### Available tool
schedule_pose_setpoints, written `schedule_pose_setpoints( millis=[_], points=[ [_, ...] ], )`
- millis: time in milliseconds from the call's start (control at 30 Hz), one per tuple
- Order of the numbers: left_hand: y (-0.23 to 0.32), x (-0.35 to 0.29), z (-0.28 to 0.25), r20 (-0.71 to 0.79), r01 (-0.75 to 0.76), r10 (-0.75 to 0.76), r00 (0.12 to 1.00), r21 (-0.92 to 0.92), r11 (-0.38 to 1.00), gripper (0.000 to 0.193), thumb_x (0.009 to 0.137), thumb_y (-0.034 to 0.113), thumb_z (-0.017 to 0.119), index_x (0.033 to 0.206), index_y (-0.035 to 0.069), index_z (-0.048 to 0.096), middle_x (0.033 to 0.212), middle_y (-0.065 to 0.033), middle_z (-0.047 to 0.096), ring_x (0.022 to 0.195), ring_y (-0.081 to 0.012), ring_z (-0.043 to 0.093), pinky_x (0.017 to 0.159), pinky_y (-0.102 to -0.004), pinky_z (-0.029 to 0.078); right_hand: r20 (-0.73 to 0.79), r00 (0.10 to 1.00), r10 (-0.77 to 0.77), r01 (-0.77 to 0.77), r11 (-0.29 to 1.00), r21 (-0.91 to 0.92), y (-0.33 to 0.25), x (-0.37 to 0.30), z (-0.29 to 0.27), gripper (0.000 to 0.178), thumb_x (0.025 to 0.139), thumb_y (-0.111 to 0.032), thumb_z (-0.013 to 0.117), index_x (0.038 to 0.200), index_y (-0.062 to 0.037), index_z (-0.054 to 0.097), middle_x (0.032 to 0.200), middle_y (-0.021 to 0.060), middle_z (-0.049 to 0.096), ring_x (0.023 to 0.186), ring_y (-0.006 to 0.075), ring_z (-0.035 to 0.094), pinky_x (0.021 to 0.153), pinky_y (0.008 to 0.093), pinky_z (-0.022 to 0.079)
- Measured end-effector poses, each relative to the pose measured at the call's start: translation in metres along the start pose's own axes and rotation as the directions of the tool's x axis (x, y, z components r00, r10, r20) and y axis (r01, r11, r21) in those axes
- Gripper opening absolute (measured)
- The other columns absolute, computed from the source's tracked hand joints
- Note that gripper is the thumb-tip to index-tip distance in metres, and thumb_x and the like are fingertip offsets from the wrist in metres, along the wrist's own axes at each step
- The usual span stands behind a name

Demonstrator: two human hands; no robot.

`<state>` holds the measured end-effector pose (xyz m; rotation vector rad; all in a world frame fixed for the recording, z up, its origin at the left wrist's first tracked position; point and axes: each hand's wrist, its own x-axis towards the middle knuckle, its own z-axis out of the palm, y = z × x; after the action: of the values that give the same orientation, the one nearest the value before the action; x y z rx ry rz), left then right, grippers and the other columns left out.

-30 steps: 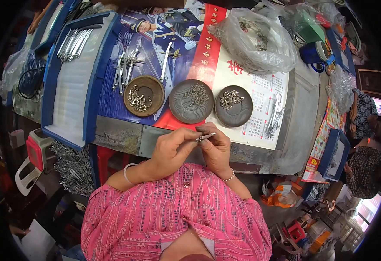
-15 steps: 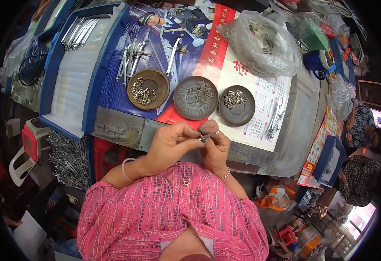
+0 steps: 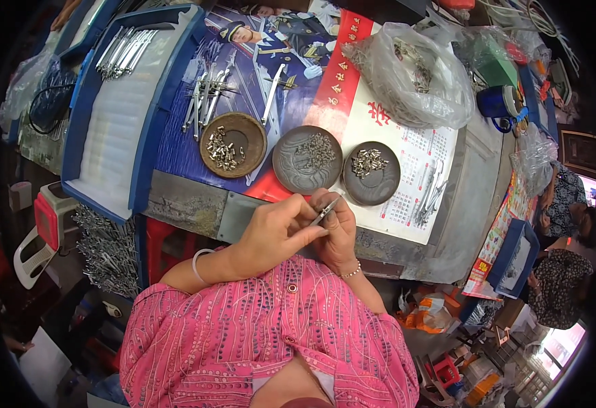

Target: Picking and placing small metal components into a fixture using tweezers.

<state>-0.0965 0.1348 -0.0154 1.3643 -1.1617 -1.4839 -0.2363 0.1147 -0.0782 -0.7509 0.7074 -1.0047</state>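
Close together in front of my chest, my left hand (image 3: 274, 231) and my right hand (image 3: 337, 238) both pinch a slim, silvery metal piece (image 3: 326, 210). Its tip points up and to the right; the fingers cover much of it. Just beyond the hands stand three round dishes: a brown bowl (image 3: 207, 162) of small metal sleeves, a dark dish (image 3: 291, 178) of tiny metal bits, and another dark dish (image 3: 375, 194) of short metal sleeves. Slender metal rods (image 3: 207, 98) lie in a pile behind the brown bowl.
A blue tray (image 3: 150, 129) at left holds metal strips (image 3: 123, 53). A clear plastic bag (image 3: 441, 102) of small parts lies at the back right, near a blue mug (image 3: 494, 105). More thin rods (image 3: 432, 194) rest on the printed sheet. Other people (image 3: 562, 282) are at far right.
The metal piece has turned and now shows more of its length above the fingers. My left thumb reaches further right, over toward the right hand. The view has shifted slightly.
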Motion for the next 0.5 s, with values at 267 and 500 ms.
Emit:
schedule_pose_setpoints(
  millis=[267,500],
  points=[
    [0.005,-0.003,-0.017,0.008,-0.044,0.044,0.999,0.044,0.998,0.020,0.078,0.011,0.067,0.085,-0.002,0.055,0.068,-0.0062,0.059,0.062,-0.0075,0.058,0.054,-0.0215,0.046,0.100,0.993,0.064,-0.090,0.956,0.279,0.000,0.011,0.009,0.010,0.087,-0.011,0.046,0.080,-0.0040,0.044,0.078,0.0051,0.043,0.072,0.0145,0.040,0.060,0.0249,0.033],
    [0.005,0.033,-0.087,-0.250,-0.088,0.180,0.951,0.338,0.937,0.016,0.079,0.009,0.063,0.089,-0.003,0.058,0.079,-0.0092,0.062,0.071,-0.0084,0.059,0.061,-0.0225,0.046,0.133,0.982,0.135,-0.171,0.933,0.317,-0.016,0.010,0.003,0.023,0.089,-0.026,0.053,0.093,-0.0058,0.043,0.074,0.0034,0.044,0.046,0.0052,0.036,0.043,0.0193,0.029]
  ],
)
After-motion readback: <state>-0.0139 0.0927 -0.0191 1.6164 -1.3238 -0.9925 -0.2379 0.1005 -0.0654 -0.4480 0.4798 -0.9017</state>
